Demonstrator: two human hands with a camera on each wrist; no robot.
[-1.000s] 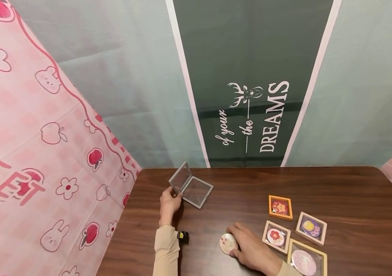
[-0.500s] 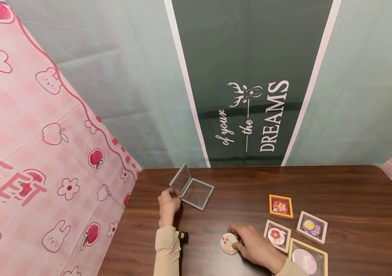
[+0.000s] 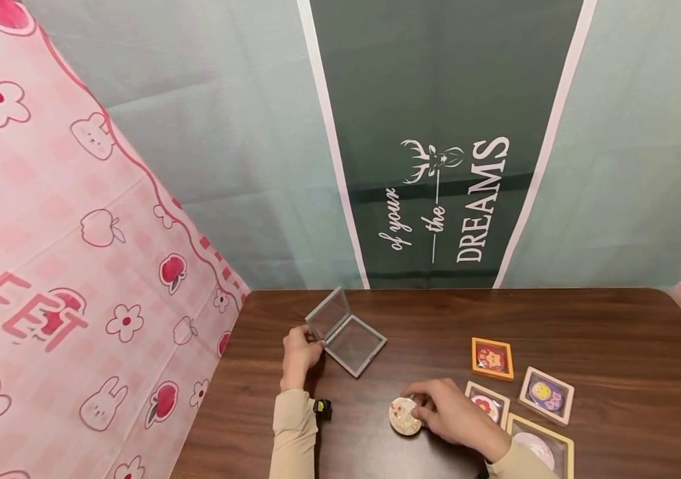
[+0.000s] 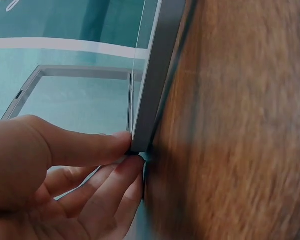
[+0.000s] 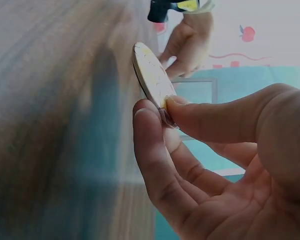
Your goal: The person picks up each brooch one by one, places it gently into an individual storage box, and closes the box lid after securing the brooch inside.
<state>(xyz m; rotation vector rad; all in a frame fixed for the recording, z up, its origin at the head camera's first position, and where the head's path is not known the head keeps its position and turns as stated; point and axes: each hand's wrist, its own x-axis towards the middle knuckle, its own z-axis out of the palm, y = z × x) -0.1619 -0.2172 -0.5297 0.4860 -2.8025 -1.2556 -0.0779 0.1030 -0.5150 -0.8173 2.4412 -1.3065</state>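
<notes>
My right hand (image 3: 451,412) pinches a round, cream badge (image 3: 405,417) at its near right edge, thumb on the patterned face and fingers underneath. Seen from the right wrist, the badge (image 5: 152,75) is tilted, close over the table. At the left, a grey-framed clear display case (image 3: 355,344) lies hinged wide, one half flat on the table and the other raised. My left hand (image 3: 302,349) holds it at the hinge-side corner; in the left wrist view, thumb and fingertips meet at the end of the grey frame (image 4: 162,65). Nothing shows inside the case.
Several framed cases with round badges sit at the right: an orange one (image 3: 492,359), a pale pink one (image 3: 546,396), another partly behind my right hand (image 3: 488,402), and a larger yellow one (image 3: 562,446). A fabric backdrop (image 3: 268,166) hangs behind the wooden table (image 3: 424,326).
The right hand has shifted its hold from across the badge to a thumb-and-finger pinch at the edge. The case has turned slightly and moved a little right with the left hand on it.
</notes>
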